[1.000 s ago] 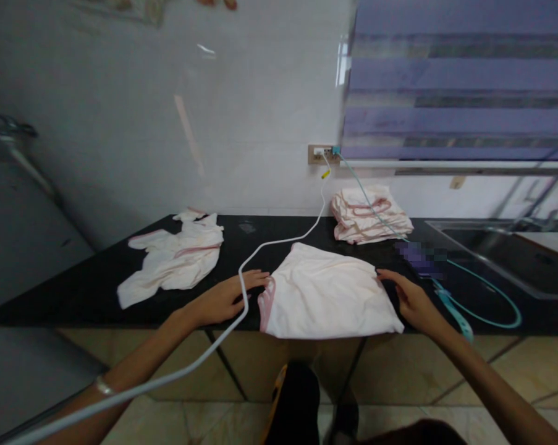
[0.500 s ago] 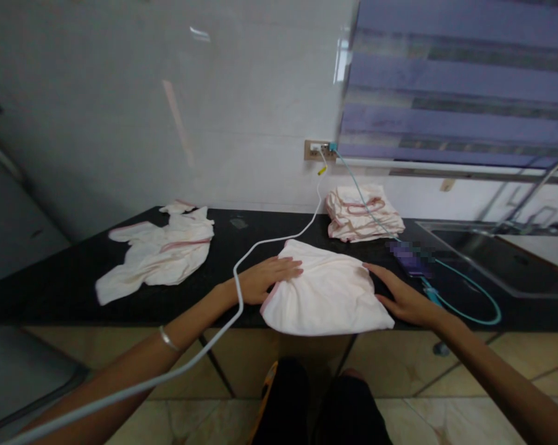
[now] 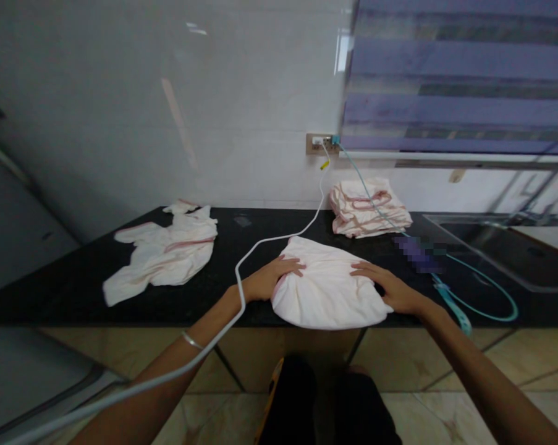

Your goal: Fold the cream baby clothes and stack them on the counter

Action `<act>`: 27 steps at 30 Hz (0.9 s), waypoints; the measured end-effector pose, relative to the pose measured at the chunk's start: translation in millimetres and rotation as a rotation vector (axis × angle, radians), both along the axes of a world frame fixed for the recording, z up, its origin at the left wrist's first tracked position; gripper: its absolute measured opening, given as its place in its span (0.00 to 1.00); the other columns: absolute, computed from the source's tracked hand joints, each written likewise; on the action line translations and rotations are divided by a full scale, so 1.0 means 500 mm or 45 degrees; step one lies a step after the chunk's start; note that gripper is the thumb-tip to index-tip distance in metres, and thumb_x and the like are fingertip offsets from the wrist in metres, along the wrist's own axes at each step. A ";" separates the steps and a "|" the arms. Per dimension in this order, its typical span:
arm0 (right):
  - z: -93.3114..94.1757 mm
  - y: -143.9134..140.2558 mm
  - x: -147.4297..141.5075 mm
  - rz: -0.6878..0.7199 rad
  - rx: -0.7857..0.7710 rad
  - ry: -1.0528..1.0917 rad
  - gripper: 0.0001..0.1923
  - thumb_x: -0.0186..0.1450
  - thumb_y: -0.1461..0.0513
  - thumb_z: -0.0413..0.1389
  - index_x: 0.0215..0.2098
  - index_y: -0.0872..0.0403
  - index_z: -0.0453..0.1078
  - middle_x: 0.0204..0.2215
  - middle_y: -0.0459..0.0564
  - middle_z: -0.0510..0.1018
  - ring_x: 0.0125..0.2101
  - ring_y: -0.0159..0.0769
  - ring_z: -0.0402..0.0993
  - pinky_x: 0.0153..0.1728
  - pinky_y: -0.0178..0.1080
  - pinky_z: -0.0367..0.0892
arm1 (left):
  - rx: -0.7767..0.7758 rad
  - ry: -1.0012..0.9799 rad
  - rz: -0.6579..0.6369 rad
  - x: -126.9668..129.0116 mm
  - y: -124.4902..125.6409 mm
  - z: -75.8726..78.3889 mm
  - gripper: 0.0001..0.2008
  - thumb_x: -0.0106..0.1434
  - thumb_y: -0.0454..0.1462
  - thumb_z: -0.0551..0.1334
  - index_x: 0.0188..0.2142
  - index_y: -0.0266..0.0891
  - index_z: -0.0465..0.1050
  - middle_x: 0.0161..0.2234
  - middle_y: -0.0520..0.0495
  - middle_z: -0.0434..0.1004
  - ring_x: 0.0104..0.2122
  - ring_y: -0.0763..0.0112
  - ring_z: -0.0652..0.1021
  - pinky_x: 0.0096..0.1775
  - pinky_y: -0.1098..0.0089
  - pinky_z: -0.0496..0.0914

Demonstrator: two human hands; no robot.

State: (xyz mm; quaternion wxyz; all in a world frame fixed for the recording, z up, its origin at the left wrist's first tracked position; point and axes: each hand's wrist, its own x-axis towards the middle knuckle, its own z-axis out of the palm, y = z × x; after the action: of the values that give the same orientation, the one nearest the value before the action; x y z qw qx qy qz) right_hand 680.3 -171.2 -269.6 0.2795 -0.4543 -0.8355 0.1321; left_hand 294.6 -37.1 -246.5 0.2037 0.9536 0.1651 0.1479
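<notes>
A folded white garment with pink edging [image 3: 330, 300] lies in front of me at the counter's front edge. At its left side my left hand [image 3: 274, 275] is closed on it, fingers over the top and the thumb out of sight. On the opposite side my right hand [image 3: 385, 285] grips the right edge, its fingers bent over the upper face and its thumb low by the corner. Farther back is a stack of folded white garments with pink trim [image 3: 369, 213]. To the left, loose white garments [image 3: 167, 253] lie spread out and unfolded.
A white cable [image 3: 240, 278] runs from the wall socket [image 3: 322, 143] across my left forearm. A phone [image 3: 418, 253] with a teal cord [image 3: 510, 306] rests on the black counter [image 3: 241, 247] at right, beside the sink [image 3: 515, 247].
My right hand has shifted left from the garment's edge, and its fingers now lie over the top. The garment looks narrower, its right side pushed in. My left hand stays at its left side.
</notes>
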 end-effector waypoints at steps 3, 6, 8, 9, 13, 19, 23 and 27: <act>0.002 0.004 -0.016 -0.002 0.023 -0.008 0.33 0.62 0.53 0.64 0.64 0.47 0.69 0.66 0.57 0.67 0.66 0.53 0.62 0.67 0.57 0.58 | -0.008 0.008 -0.002 0.003 0.000 0.002 0.25 0.66 0.50 0.60 0.59 0.43 0.73 0.66 0.41 0.68 0.68 0.57 0.64 0.70 0.55 0.46; -0.002 0.007 -0.041 -0.053 0.097 -0.026 0.29 0.63 0.56 0.63 0.62 0.48 0.71 0.64 0.58 0.69 0.63 0.52 0.66 0.64 0.56 0.62 | -0.010 0.007 -0.013 0.006 -0.004 0.008 0.29 0.65 0.50 0.60 0.62 0.44 0.69 0.65 0.42 0.68 0.67 0.58 0.65 0.70 0.56 0.48; -0.004 0.007 -0.056 -0.103 0.159 -0.035 0.27 0.64 0.56 0.62 0.61 0.48 0.72 0.62 0.58 0.71 0.61 0.52 0.68 0.62 0.56 0.63 | -0.009 0.000 -0.044 0.006 -0.007 0.011 0.32 0.64 0.52 0.61 0.64 0.45 0.67 0.66 0.43 0.68 0.67 0.58 0.64 0.70 0.56 0.49; -0.004 0.006 -0.062 -0.119 0.179 -0.037 0.27 0.64 0.56 0.62 0.61 0.48 0.71 0.62 0.58 0.71 0.60 0.52 0.68 0.62 0.55 0.64 | -0.010 -0.006 -0.060 0.006 -0.008 0.011 0.32 0.64 0.52 0.61 0.64 0.45 0.67 0.66 0.43 0.68 0.67 0.57 0.64 0.70 0.56 0.50; 0.005 -0.002 -0.073 -0.123 0.169 -0.069 0.30 0.67 0.58 0.57 0.67 0.49 0.64 0.62 0.59 0.71 0.60 0.50 0.69 0.61 0.52 0.63 | -0.031 -0.023 -0.045 0.003 -0.003 0.005 0.27 0.69 0.51 0.55 0.63 0.46 0.69 0.66 0.44 0.68 0.68 0.58 0.63 0.70 0.55 0.49; 0.019 -0.001 -0.093 -0.278 0.080 -0.288 0.30 0.65 0.58 0.57 0.66 0.46 0.66 0.61 0.59 0.69 0.59 0.51 0.68 0.62 0.58 0.57 | 0.089 0.005 -0.101 0.003 0.004 -0.004 0.30 0.65 0.50 0.63 0.64 0.43 0.68 0.65 0.40 0.68 0.67 0.54 0.63 0.70 0.52 0.41; 0.017 0.013 -0.123 -0.422 0.049 -0.402 0.25 0.65 0.59 0.57 0.61 0.45 0.72 0.59 0.59 0.70 0.58 0.53 0.69 0.64 0.67 0.48 | 0.092 -0.014 -0.052 0.016 0.000 -0.001 0.29 0.66 0.47 0.62 0.65 0.45 0.67 0.62 0.39 0.71 0.63 0.53 0.68 0.68 0.52 0.45; 0.000 0.025 -0.136 -0.473 0.124 -0.318 0.22 0.65 0.59 0.58 0.57 0.49 0.75 0.61 0.62 0.69 0.60 0.54 0.66 0.65 0.67 0.47 | 0.119 -0.077 0.029 0.038 -0.003 -0.008 0.21 0.68 0.44 0.61 0.60 0.46 0.74 0.53 0.40 0.76 0.55 0.55 0.73 0.66 0.51 0.49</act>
State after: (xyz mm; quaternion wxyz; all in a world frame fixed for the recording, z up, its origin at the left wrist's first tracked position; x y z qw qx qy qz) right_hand 612.2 -158.7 -269.8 0.2152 -0.5990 -0.7710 -0.0194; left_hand 313.7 -38.7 -250.3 0.1620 0.9552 0.1628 0.1864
